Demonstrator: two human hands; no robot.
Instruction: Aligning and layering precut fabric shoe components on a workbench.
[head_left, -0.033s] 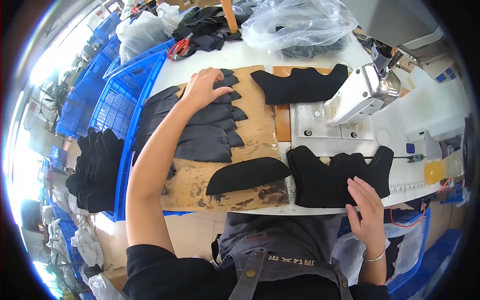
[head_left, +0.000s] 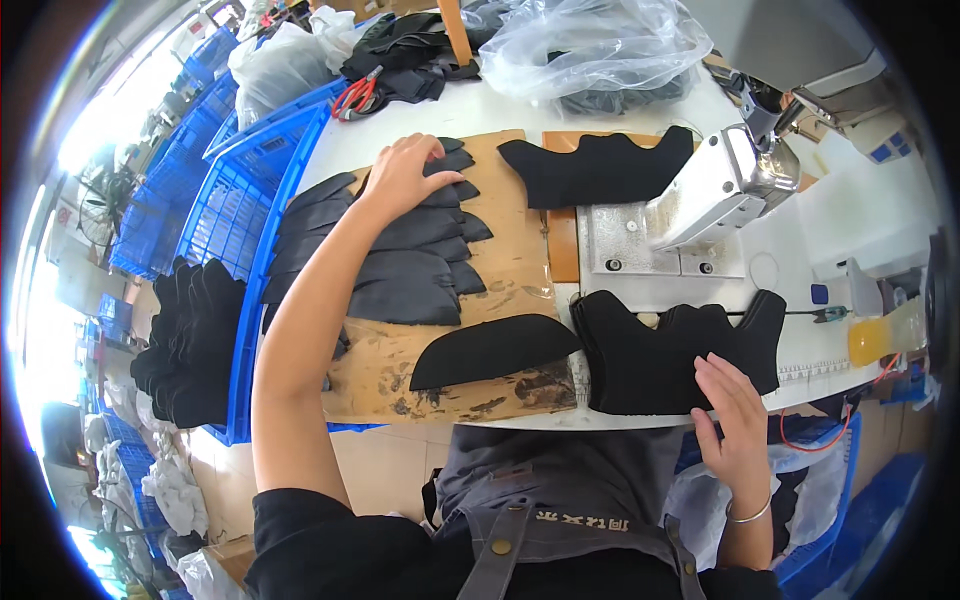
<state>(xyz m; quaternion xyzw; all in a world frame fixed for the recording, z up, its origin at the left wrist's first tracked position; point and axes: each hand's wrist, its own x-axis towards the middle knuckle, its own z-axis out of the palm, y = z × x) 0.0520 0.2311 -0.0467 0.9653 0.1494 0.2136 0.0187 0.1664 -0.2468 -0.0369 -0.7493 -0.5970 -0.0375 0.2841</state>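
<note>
My left hand (head_left: pixel 402 178) rests at the far end of the overlapping dark grey leaf-shaped pieces (head_left: pixel 405 285), its thumb apart from the curved fingers. Their fingertips lie over the pieces, and no piece is lifted. On the right, my right hand (head_left: pixel 735 425) lies open against the near edge of a stack of black wavy-edged fabric pieces (head_left: pixel 680 360), fingers flat on top. Between the hands, a single black half-oval piece (head_left: pixel 495 352) sits on the worn tan board (head_left: pixel 520 270). Another black wavy-edged piece (head_left: pixel 597 172) lies beside the white sewing machine's arm (head_left: pixel 705 190).
A blue crate (head_left: pixel 235 215) stands along the table's left side, with a pile of black pieces (head_left: pixel 190 345) beside it. Red-handled scissors (head_left: pixel 356 94) and a clear plastic bag (head_left: pixel 595 50) are at the back. A bottle of yellow liquid (head_left: pixel 872 343) stands far right.
</note>
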